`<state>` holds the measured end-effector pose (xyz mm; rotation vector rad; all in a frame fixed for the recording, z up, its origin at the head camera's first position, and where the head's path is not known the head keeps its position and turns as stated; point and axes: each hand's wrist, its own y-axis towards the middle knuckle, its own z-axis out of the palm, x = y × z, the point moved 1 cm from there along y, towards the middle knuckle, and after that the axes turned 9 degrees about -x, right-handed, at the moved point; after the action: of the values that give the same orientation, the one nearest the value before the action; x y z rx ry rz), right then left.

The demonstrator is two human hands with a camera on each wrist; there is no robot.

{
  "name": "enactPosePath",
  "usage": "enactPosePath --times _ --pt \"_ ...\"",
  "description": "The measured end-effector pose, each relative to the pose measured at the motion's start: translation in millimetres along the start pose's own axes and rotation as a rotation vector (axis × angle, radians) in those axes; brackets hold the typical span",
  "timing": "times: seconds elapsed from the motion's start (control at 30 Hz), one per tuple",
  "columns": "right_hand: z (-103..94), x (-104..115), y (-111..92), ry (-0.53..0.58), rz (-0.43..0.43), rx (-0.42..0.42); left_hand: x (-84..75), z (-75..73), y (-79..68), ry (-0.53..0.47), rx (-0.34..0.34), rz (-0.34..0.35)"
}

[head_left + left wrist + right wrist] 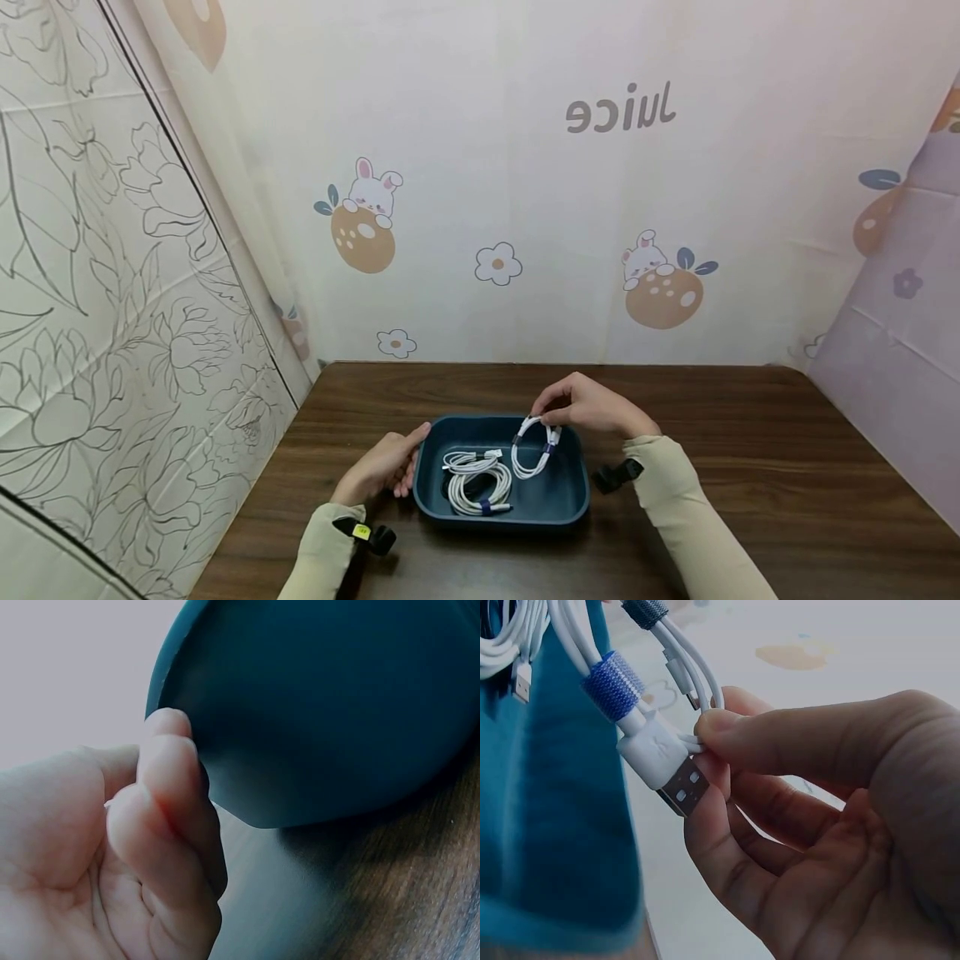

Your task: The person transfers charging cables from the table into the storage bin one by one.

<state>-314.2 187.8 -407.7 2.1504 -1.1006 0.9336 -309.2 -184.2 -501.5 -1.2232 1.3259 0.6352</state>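
Observation:
A dark teal rectangular box stands on the table. At its left wall, my left hand grips the edge, thumb at the rim and fingers curled against the outside, also seen in the left wrist view. My right hand pinches a coiled white USB cable above the box's right half. In the right wrist view the cable's USB plug hangs beside the fingertips, with a blue strap and a grey strap around the loop. Several coiled white cables lie inside the box's left half.
A dark item lies partly hidden among the coils. The brown wooden table extends on both sides of the box. Printed curtain hangs behind, and a floral panel stands along the left.

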Motion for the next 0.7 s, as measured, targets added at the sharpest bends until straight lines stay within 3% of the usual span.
enactPosePath --times 0.7 --pt "38.6 9.9 24.0 0.028 -0.010 0.068 -2.4 0.4 -2.6 0.005 -0.005 0.009"
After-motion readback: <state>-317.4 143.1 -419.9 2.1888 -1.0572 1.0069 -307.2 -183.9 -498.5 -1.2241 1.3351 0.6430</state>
